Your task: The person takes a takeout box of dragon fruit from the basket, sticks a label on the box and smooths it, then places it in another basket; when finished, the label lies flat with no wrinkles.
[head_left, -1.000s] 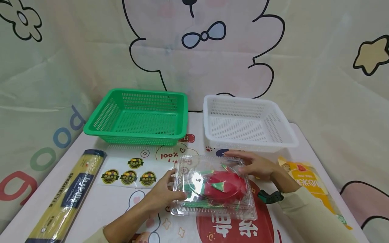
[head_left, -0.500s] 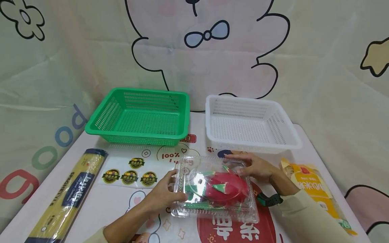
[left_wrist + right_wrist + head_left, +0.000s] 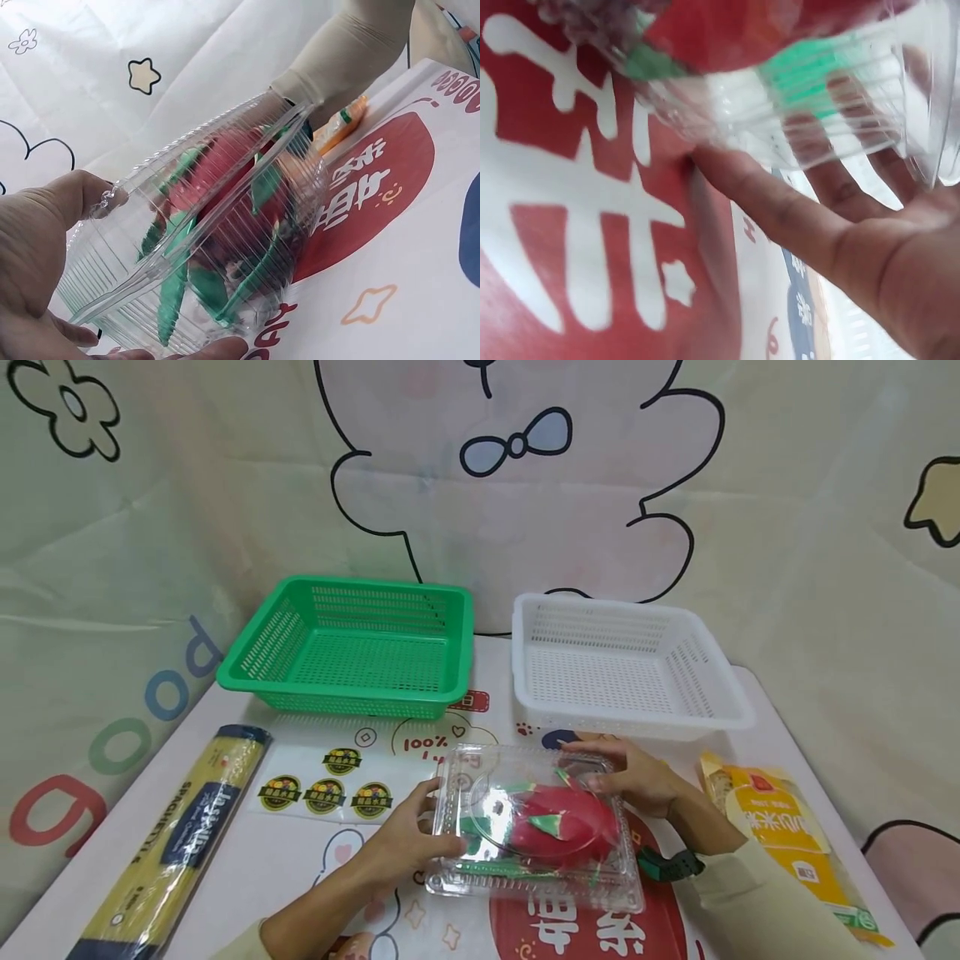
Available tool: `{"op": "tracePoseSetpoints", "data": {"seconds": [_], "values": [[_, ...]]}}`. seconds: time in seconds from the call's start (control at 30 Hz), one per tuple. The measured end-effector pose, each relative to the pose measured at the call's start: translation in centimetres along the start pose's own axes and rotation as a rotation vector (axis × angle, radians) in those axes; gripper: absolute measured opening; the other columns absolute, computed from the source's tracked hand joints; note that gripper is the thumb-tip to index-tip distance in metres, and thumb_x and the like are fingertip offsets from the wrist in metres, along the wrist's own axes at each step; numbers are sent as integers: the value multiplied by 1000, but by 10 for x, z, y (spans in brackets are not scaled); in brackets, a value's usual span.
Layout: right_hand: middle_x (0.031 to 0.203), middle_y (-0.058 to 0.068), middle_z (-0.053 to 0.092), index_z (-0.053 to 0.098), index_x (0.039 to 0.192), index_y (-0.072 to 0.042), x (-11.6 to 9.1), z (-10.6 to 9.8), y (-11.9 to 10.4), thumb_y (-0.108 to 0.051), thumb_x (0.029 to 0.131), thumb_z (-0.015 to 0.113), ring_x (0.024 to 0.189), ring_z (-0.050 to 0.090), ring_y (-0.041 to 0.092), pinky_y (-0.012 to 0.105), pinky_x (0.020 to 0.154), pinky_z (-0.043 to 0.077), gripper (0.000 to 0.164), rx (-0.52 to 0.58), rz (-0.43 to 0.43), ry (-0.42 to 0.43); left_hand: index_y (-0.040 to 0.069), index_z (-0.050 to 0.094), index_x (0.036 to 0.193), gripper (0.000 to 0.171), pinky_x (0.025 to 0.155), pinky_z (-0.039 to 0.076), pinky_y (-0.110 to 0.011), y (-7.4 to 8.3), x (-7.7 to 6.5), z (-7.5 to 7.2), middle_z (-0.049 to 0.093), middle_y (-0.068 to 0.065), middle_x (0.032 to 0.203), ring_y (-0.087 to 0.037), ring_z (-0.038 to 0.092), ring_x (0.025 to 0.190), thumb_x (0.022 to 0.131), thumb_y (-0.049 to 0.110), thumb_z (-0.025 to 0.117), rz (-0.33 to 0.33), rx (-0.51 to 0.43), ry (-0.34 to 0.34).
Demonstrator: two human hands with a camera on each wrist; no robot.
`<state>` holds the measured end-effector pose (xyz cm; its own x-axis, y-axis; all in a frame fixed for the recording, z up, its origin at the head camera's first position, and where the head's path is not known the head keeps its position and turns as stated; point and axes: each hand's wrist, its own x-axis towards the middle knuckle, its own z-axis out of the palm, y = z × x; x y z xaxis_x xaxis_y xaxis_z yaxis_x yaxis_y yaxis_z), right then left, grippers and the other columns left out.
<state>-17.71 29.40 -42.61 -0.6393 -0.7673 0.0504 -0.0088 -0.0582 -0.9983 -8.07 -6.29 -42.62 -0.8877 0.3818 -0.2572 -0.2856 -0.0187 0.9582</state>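
A clear plastic clamshell box (image 3: pixel 480 785), its lid down, encloses a red dragon fruit (image 3: pixel 577 827) with green leafy scales. My left hand (image 3: pixel 405 835) grips the box's left side, thumb over the near corner and fingers around the far part. On the opposite side, my right hand (image 3: pixel 637 781) holds it with the thumb on the lid's edge. The right wrist view has the right fingers (image 3: pixel 780 202) spread beneath and behind the clear wall. In the left wrist view, green leaves (image 3: pixel 176 277) show through the ribbed plastic, and the box is tilted.
A green basket (image 3: pixel 345 703) and a white basket (image 3: pixel 630 714) stand at the back. Left lie a spaghetti packet (image 3: pixel 176 843) and a sheet of round stickers (image 3: pixel 324 796). A yellow food bag (image 3: pixel 787 835) lies right, beside my sleeve. A printed curtain hangs behind.
The whole scene has drifted slightly right in the head view. Both hands keep the same hold on the clamshell box, whose near right corner sits a little lower in view.
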Motion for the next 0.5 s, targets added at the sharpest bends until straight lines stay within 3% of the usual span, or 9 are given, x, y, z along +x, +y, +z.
{"op": "tracePoseSetpoints", "data": {"seconds": [0.27, 0.5], "values": [[136, 20, 39, 43, 143, -3, -2, 7, 5, 0, 92, 54, 118, 50, 36, 59, 83, 46, 53, 106, 41, 50, 5, 17, 151, 94, 79, 52, -46, 0, -1, 0, 37, -24, 137, -34, 52, 111, 77, 6, 74, 2, 10, 8], [138, 18, 38, 44, 143, -4, -4, 8, 1, -1, 93, 53, 117, 51, 37, 59, 84, 46, 51, 93, 55, 78, 4, 19, 151, 92, 80, 52, -44, 0, 1, -1, 37, -25, 138, -37, 49, 116, 78, 9, 75, 9, 55, 3]]}}
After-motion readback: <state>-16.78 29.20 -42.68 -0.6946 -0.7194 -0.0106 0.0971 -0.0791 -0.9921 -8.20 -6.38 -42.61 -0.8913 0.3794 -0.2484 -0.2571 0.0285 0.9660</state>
